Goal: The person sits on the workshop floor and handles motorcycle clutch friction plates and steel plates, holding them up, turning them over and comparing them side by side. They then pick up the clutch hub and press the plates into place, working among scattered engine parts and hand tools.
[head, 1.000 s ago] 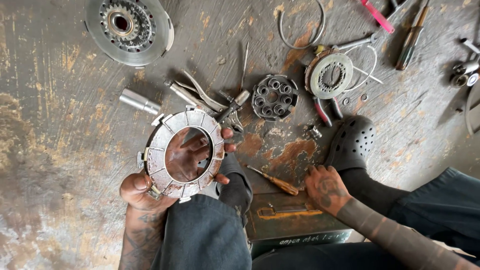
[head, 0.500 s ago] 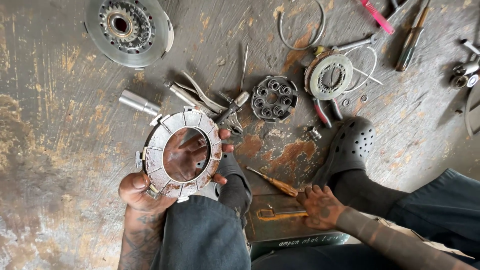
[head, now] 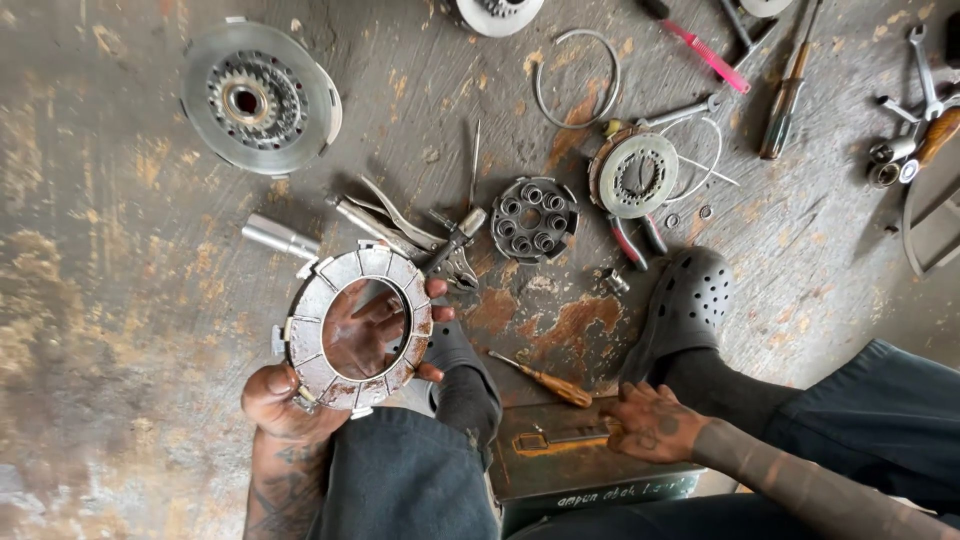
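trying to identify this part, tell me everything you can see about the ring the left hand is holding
The ring is a flat, round metal disc with a large open centre. Its face is split into pale, worn pads by thin radial grooves, with small tabs sticking out around the outer edge. It looks dusty and greyish with some brownish staining. The left hand grips it at the lower rim, holding it face-up above the stained floor, fingers showing through the hole and curling over the right edge. It sits just above the person's knee.
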